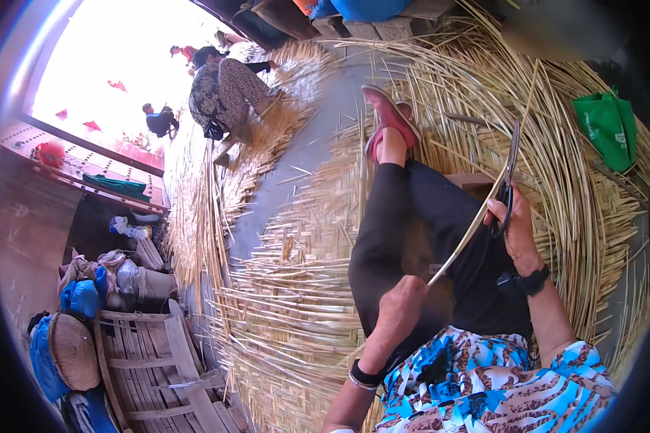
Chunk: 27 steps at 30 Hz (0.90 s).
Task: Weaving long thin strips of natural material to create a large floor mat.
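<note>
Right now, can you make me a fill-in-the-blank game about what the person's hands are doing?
1. The right hand holds a dark ____ against the strip.
2. The left hand grips the lower end of a long bamboo ____.
3. The foot wears a ____ shoe.
4. A ____ bag lies on the woven mat.

Missing words: knife, strip, red, green

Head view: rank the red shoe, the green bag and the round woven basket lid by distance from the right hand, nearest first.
1. Green bag: up and to the right of the right hand, on the woven strips.
2. Red shoe: up and to the left, on the person's foot.
3. Round woven basket lid: far lower left, beside the wooden rack.
</note>
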Each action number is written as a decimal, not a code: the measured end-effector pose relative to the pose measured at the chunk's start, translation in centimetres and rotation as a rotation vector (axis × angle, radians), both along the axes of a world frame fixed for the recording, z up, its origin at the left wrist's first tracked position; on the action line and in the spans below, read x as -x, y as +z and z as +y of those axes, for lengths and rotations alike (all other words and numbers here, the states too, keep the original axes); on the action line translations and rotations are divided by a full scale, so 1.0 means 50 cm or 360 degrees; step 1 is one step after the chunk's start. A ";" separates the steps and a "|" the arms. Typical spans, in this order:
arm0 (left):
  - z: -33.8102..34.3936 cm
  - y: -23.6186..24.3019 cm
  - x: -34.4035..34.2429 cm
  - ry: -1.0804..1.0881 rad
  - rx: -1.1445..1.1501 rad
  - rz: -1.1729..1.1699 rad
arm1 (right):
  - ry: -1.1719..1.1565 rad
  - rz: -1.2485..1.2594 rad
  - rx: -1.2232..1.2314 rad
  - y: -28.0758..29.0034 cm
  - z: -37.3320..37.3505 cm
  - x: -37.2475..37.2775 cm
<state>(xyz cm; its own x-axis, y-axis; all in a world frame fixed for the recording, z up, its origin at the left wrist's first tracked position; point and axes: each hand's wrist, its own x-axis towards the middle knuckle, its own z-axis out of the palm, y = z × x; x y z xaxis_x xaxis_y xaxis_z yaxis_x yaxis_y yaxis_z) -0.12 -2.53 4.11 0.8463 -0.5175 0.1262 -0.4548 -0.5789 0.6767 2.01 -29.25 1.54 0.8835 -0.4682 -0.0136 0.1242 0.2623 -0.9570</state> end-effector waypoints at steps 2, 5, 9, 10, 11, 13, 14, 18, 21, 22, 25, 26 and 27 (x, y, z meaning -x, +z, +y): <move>-0.012 0.005 -0.003 0.0029 0.0021 0.0077 | 0.0003 -0.0010 0.0001 0.003 0.006 -0.001; -0.042 0.012 -0.013 0.0068 0.0063 0.0246 | 0.0034 -0.0019 -0.0076 -0.011 0.027 -0.003; -0.062 0.011 -0.019 0.0127 0.0053 0.0179 | 0.0064 -0.0040 -0.0141 -0.014 0.043 0.006; -0.061 0.004 -0.019 0.0108 0.0053 0.0197 | 0.0063 -0.0071 -0.0146 -0.008 0.047 0.003; -0.060 -0.006 -0.020 0.0091 0.0123 0.0233 | 0.0016 -0.0059 -0.0147 0.007 0.053 0.005; -0.061 -0.009 -0.013 0.0137 0.0249 0.0535 | -0.0019 -0.0011 -0.0101 0.026 0.055 0.006; -0.055 -0.020 -0.014 0.0143 0.0342 0.0590 | -0.0017 0.0021 -0.0070 0.031 0.055 0.007; -0.030 -0.023 -0.010 0.0223 0.0390 0.0635 | 0.0089 0.0071 -0.0104 0.051 0.059 0.001; -0.028 -0.019 -0.021 0.0148 0.0550 0.0829 | 0.0092 0.0051 -0.0168 0.040 0.047 0.005; -0.025 -0.019 -0.027 0.0120 0.0555 0.0865 | 0.0111 0.0035 -0.0134 0.039 0.045 0.009; -0.025 -0.008 -0.042 0.0072 0.0578 0.1161 | 0.0187 -0.0013 -0.0101 0.024 0.035 0.013; -0.022 -0.008 -0.041 0.0074 0.0586 0.1258 | 0.0223 -0.0080 -0.0088 0.023 0.034 0.017; -0.020 -0.015 -0.042 0.0061 0.0597 0.1267 | 0.0225 -0.0074 -0.0064 0.027 0.029 0.018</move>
<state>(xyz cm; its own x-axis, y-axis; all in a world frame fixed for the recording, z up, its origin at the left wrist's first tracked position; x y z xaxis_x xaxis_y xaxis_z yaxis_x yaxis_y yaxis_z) 1.99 -3.55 3.34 0.7714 -0.5296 -0.3528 0.2482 -0.2601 0.9331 1.09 -27.82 2.91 0.9408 -0.3388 0.0125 0.1272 0.3185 -0.9393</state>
